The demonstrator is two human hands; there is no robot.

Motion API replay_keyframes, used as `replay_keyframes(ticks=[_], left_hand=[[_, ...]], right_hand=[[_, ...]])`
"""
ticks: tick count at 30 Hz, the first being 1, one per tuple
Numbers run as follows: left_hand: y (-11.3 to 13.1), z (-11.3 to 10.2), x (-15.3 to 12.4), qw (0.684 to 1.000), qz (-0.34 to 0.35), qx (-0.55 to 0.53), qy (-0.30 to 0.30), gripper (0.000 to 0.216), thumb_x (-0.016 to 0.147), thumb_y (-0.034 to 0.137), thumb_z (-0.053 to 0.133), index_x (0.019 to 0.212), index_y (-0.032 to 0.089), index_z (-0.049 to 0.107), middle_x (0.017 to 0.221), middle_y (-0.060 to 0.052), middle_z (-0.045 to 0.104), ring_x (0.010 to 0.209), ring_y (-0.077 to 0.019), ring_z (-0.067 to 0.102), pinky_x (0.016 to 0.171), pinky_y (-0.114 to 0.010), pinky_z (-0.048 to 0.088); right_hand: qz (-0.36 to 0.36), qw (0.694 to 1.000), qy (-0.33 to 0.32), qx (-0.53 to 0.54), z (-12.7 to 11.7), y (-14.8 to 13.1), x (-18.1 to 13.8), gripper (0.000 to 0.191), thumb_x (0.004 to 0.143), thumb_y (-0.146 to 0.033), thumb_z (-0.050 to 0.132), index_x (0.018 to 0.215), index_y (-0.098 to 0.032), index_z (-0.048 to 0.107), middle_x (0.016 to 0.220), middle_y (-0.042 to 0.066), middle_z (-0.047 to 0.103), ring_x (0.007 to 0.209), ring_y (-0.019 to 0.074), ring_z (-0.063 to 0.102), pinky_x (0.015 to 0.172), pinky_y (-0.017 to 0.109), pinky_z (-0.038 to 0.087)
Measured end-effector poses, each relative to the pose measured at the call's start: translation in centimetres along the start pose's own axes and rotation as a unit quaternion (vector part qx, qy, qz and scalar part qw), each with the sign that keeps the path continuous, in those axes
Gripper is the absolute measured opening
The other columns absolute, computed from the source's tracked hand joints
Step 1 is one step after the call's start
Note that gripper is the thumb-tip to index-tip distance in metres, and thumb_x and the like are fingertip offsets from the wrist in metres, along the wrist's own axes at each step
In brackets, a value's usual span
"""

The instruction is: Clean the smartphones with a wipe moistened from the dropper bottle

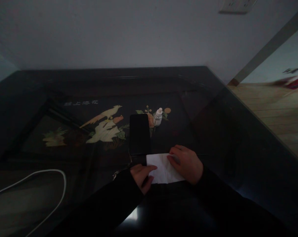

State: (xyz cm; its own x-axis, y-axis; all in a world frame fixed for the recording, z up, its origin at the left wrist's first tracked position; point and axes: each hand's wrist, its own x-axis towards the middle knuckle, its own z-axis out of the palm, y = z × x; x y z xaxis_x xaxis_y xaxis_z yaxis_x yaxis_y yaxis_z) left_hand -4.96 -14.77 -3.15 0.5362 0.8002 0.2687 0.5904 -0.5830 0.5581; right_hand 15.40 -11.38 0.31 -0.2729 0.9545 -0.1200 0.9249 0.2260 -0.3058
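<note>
A white tissue [162, 169], folded into a rectangle with creases, lies on the dark glossy table. At its left edge is my left hand [141, 177], thumb and forefinger bent onto the tissue with a dark gap between them. My right hand [188, 164] covers the upper right part, its fingers curled and closed on the tissue. Just beyond the tissue lies a black phone [140, 134], screen dark, with a thin strap or chain near its lower left corner. To the phone's right a small clear dropper bottle [158, 117] with a white cap stands upright.
The table [188, 85] bears a bird and flower picture [105, 126]. A white cable [62, 177] curves across the lower left. Behind stands a pale wall [109, 36] with a socket [236, 5] at upper right. Wooden floor [275, 105] shows beyond the table's right edge.
</note>
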Motion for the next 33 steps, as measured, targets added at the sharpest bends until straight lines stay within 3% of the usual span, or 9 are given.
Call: replay_keyframes(ticks=[11,18,33], left_hand=[[-0.55,0.86,-0.28,0.999,0.04,0.028,0.016,0.032,0.077,0.013,0.044,0.104,0.01,0.061,0.066,-0.004,0.064,0.056,-0.0132,0.052,0.056,-0.024,0.047],[-0.56,0.82,-0.33,0.995,0.062,0.071,0.012,0.033,0.078,0.014,0.045,0.106,0.007,0.061,0.058,-0.003,0.057,0.053,-0.0139,0.048,0.052,-0.024,0.045],[-0.46,0.81,-0.53,0.995,0.041,0.085,0.009,0.034,0.081,0.014,0.041,0.11,0.008,0.058,0.061,-0.003,0.058,0.055,-0.014,0.05,0.054,-0.025,0.045]], right_hand=[[0.009,1.0,-0.011,-0.016,-0.09,-0.19,0.09,0.01,0.082,-0.02,0.051,0.078,-0.017,0.059,0.08,0.004,0.06,0.076,0.0153,0.058,0.065,0.024,0.038],[0.012,1.0,-0.017,-0.017,-0.06,-0.22,0.14,0.011,0.083,-0.021,0.05,0.08,-0.017,0.059,0.082,0.004,0.061,0.079,0.0169,0.058,0.067,0.025,0.038],[0.002,0.999,-0.007,-0.038,0.02,-0.41,0.09,0.012,0.084,-0.021,0.049,0.08,-0.018,0.06,0.08,0.004,0.06,0.075,0.0155,0.057,0.063,0.024,0.036]])
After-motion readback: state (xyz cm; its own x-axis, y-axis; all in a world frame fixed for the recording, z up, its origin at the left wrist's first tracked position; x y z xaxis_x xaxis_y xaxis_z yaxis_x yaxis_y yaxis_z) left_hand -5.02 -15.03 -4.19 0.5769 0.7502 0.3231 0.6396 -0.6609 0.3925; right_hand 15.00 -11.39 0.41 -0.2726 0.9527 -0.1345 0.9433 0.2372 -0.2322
